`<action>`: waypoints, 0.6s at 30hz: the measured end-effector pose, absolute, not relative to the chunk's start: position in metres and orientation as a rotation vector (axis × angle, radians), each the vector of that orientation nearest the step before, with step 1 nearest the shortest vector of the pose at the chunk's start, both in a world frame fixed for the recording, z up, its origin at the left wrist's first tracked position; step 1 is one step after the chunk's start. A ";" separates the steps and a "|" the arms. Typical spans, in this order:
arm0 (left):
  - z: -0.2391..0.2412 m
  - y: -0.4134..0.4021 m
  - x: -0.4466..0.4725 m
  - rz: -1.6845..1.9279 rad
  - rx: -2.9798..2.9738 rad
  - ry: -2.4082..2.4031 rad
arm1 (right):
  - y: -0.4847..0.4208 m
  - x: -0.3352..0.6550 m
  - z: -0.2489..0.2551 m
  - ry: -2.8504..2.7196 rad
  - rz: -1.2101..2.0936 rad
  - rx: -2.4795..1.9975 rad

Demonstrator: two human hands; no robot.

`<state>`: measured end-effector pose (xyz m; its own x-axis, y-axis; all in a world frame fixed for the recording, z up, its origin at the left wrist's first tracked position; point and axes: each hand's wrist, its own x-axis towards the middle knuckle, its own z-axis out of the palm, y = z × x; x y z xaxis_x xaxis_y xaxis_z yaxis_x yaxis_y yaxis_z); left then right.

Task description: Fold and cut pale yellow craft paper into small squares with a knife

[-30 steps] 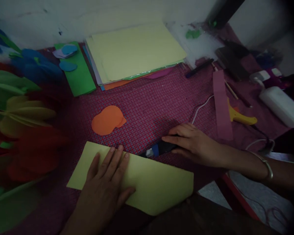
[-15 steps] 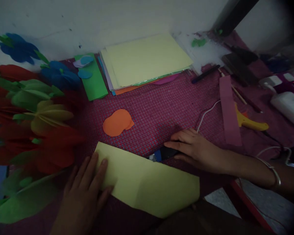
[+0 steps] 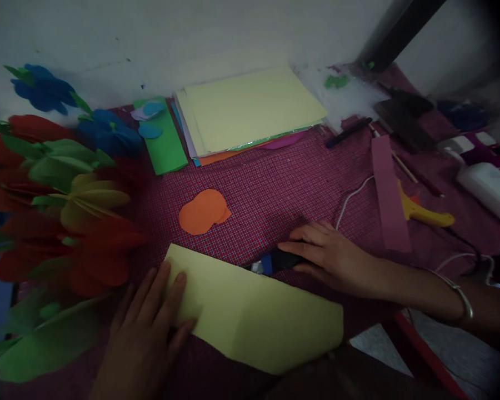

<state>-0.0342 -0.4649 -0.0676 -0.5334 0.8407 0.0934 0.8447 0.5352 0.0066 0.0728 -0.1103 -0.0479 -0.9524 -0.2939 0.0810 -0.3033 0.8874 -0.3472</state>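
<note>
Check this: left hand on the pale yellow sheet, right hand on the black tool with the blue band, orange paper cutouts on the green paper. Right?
Not quite: the orange paper cutouts lie on the checked cloth, not the green paper, as the head view shows. The left hand is on the pale yellow sheet and the right hand on the black tool.

at left: paper flowers point(image 3: 94, 197). at back, before wall point(image 3: 233, 33): paper stack point(image 3: 254, 111); card point(image 3: 166, 153) just left of it. on cloth point(image 3: 283, 186), midway: cutouts point(image 3: 202, 212). in front of cutouts: sheet point(image 3: 258, 311), left hand point(image 3: 144, 328) on its left end. at right: strip point(image 3: 390, 194), partly over glue gun point(image 3: 429, 215).
</note>
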 end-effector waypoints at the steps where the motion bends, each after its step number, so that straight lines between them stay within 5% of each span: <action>1: -0.068 -0.465 -0.034 -0.078 -1.474 -2.685 | -0.113 0.071 -0.048 -3.026 0.563 0.491; 18: -0.067 -0.468 -0.037 0.000 -1.521 -2.655 | -0.125 0.052 -0.047 -3.021 0.569 0.533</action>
